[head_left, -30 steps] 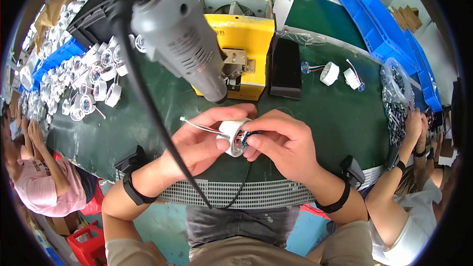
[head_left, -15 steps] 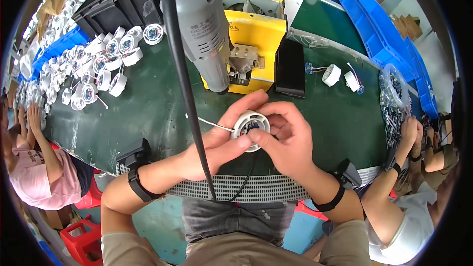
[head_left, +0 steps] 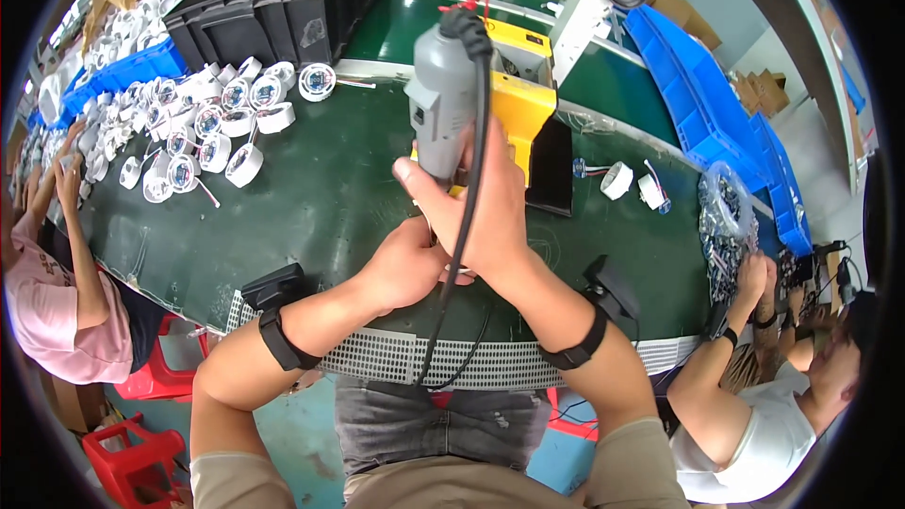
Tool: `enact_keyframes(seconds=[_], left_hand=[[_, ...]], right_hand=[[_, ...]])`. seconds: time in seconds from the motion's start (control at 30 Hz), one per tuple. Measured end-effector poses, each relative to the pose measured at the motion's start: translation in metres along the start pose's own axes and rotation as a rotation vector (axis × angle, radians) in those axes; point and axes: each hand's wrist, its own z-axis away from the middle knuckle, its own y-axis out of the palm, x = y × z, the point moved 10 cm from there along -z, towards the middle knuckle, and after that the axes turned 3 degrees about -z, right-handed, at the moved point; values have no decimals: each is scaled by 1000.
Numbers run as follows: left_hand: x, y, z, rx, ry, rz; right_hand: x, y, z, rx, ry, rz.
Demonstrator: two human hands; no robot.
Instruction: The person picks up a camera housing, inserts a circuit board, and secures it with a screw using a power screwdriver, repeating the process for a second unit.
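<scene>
A grey electric screwdriver [head_left: 441, 94] hangs upright over the bench, its black cable running down in front. My right hand [head_left: 490, 203] is wrapped round its lower end, thumb on the left side. Just below, my left hand [head_left: 405, 264] is closed on a white round housing, mostly hidden by my hands; only a sliver of white edge shows between them. The screwdriver's tip is hidden too, so I cannot tell whether it touches the housing. Behind the screwdriver stands a yellow machine [head_left: 523, 99], partly covered.
Many white round housings with circuit boards [head_left: 212, 123] lie at the left, before a black crate [head_left: 273, 24]. Two loose housings [head_left: 617, 181] lie right of the machine. Blue bins [head_left: 688, 85] and a bag of small parts [head_left: 726, 217] are farther right. Co-workers sit on both sides.
My right hand has left the white housing and taken hold of the screwdriver. The left hand keeps the housing, now turned mostly out of sight. The view has shifted a little.
</scene>
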Motion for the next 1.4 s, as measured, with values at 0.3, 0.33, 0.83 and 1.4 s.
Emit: enact_keyframes(seconds=[0.3,0.33,0.83,1.4], left_hand=[[12,-5,-2,-36,-184,16],[12,-7,-1,-50,-180,26],[8,-12,-2,-82,-167,-3],[8,-15,-1,-97,-150,-38]], right_hand=[[29,-70,-25,-464,-317,-408],[29,-69,-28,-460,-318,-404],[12,-59,-33,-465,-254,-414],[16,-50,-25,-396,-182,-422]])
